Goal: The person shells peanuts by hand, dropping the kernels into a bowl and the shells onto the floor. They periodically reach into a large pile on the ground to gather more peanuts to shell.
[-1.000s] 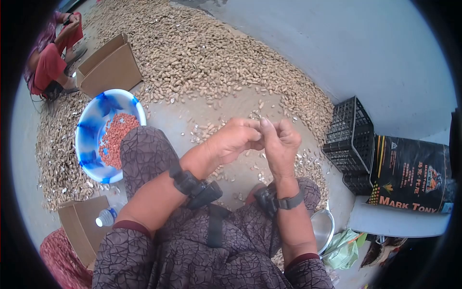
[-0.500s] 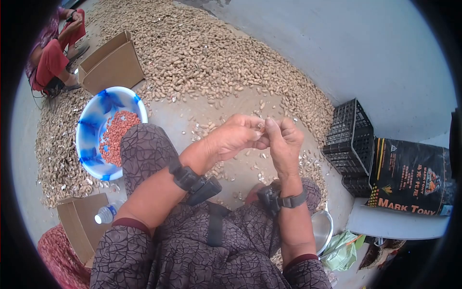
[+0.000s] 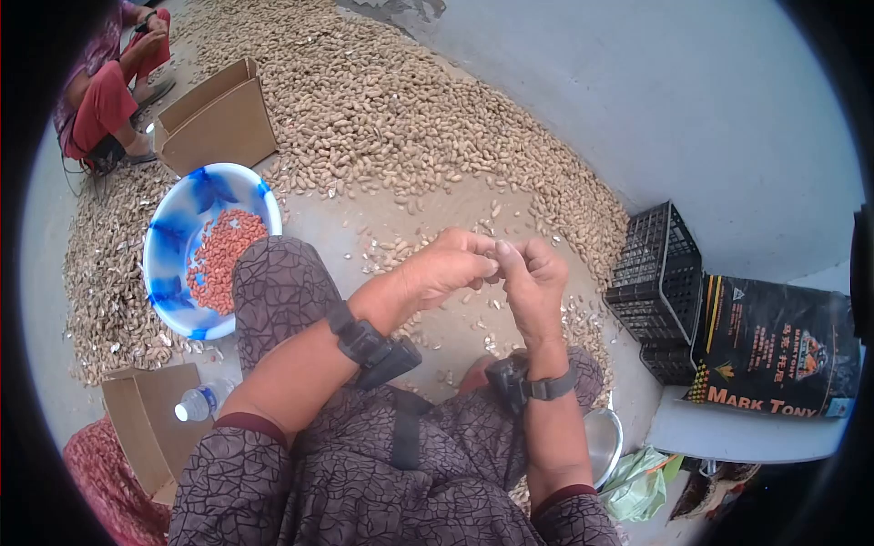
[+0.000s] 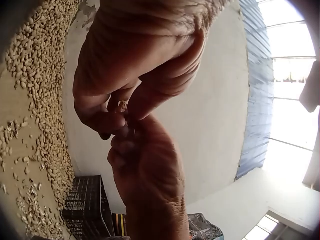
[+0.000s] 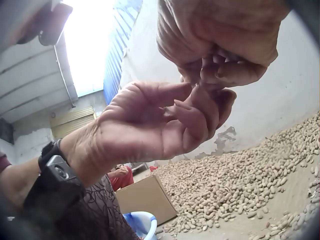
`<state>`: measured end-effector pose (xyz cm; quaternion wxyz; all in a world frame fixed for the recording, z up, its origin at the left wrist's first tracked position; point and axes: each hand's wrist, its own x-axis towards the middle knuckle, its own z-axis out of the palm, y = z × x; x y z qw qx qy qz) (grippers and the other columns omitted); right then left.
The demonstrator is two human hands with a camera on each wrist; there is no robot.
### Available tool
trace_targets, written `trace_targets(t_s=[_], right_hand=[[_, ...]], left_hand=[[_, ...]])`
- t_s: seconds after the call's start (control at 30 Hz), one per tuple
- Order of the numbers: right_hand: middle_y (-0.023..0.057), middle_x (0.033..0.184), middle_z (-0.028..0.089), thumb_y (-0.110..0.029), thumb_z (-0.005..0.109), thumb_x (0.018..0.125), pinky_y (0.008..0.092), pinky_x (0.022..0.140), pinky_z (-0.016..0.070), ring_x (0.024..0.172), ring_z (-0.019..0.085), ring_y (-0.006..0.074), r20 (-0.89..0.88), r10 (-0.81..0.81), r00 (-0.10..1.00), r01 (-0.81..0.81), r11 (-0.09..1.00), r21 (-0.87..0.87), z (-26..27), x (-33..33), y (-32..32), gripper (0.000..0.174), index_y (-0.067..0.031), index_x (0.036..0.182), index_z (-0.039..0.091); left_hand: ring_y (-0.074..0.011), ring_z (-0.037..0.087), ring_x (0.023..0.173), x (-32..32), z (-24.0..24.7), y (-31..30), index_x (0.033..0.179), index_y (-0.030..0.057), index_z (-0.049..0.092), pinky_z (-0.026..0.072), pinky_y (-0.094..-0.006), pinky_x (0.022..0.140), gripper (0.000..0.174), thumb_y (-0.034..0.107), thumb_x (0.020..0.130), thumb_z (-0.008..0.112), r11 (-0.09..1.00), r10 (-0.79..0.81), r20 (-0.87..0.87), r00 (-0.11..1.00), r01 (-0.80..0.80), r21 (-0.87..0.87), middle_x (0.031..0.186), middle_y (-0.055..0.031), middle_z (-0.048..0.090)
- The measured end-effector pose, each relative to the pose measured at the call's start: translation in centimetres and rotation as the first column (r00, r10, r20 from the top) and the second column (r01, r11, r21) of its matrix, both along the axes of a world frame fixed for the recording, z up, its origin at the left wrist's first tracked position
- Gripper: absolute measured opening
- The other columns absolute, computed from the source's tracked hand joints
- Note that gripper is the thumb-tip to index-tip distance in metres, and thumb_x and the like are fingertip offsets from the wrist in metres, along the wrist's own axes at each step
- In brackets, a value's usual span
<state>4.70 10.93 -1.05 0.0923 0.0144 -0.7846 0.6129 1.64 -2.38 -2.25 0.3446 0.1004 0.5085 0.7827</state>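
Above the floor the left hand (image 3: 446, 270) and the right hand (image 3: 535, 284) meet at the fingertips. Between the left thumb and fingers a small brown peanut piece (image 4: 122, 106) shows in the left wrist view. The right hand (image 4: 155, 170) pinches at the same spot from the other side, its other fingers curled in; most of the piece is hidden. Seen from the right wrist, small pale bits (image 5: 169, 111) lie against the curled fingers of the left hand. A blue and white basin (image 3: 164, 238) holds reddish shelled peanuts (image 3: 223, 259), left of the knee.
Unshelled peanuts (image 3: 391, 100) spread in a heap along the wall (image 3: 674, 100). Cardboard boxes (image 3: 218, 127) and a bottle (image 3: 196, 402) lie at the left, where another person (image 3: 105, 105) sits. Black crates (image 3: 655, 273), a printed sack (image 3: 774, 350) and a metal bowl (image 3: 603, 446) stand at the right.
Both hands have stayed together, with small shifts of the fingers; the piece seen between them half a second ago is now mostly covered. The head view has shifted slightly.
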Motion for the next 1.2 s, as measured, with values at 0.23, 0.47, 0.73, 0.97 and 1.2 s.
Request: trace_targets(t_s=[0.23,0.47,0.73,0.97,1.2], right_hand=[[0.0032,0.062,0.057,-0.008,0.056,0.082,0.0192,0.046,0.0427,0.051,0.053,0.0066,0.059,-0.046,0.997,0.048,0.998,-0.039,0.5,0.1,-0.1,0.014,0.0021,0.072,0.056],[0.0038,0.059,0.057,-0.007,0.055,0.082,0.0185,0.044,0.0432,0.051,0.054,0.0062,0.072,-0.060,0.996,0.061,0.998,-0.010,0.4,0.1,-0.1,0.014,0.0022,0.071,0.055],[0.0038,0.058,0.057,-0.007,0.056,0.080,0.0200,0.044,0.0441,0.052,0.056,0.0078,0.003,-0.075,0.997,0.075,0.994,0.080,-0.1,0.2,0.1,0.013,0.0026,0.072,0.055],[0.0029,0.059,0.057,-0.011,0.056,0.082,0.0181,0.041,0.0388,0.048,0.049,0.0052,0.053,-0.110,0.993,0.108,0.993,0.037,0.2,0.0,0.8,0.015,0.0004,0.072,0.055],[0.0028,0.062,0.057,-0.017,0.053,0.084,0.0167,0.038,0.0372,0.046,0.047,0.0042,0.210,-0.078,0.975,0.109,0.984,-0.141,1.2,-0.1,1.4,0.017,-0.0023,0.076,0.054]], left_hand=[[-0.0094,0.047,0.060,-0.2,0.0,-0.2,0.103,-0.0050,0.053,0.0374,-0.0211,0.052,0.030,-0.001,0.077,0.041,0.992,-0.033,0.109,0.993,0.019,0.127,0.076,-0.0047,0.053],[-0.0095,0.048,0.063,-0.2,0.0,0.0,0.100,-0.0043,0.054,0.0400,-0.0217,0.055,0.026,0.001,0.078,0.041,0.994,-0.041,0.079,0.996,0.033,0.100,0.078,-0.0051,0.053],[-0.0100,0.047,0.065,0.0,-1.1,0.3,0.097,-0.0039,0.055,0.0411,-0.0216,0.060,0.022,0.000,0.078,0.044,0.969,-0.077,0.184,0.980,0.030,0.246,0.080,-0.0042,0.052],[-0.0087,0.049,0.066,-0.2,-2.0,0.6,0.104,-0.0065,0.052,0.0398,-0.0208,0.057,0.028,0.000,0.079,0.043,0.950,-0.048,0.289,0.956,-0.045,0.308,0.084,-0.0054,0.055],[-0.0053,0.048,0.061,-0.1,-1.6,0.4,0.105,-0.0046,0.053,0.0389,-0.0186,0.049,0.025,0.007,0.083,0.049,0.988,0.032,0.027,0.999,-0.036,0.150,0.078,-0.0040,0.058]])
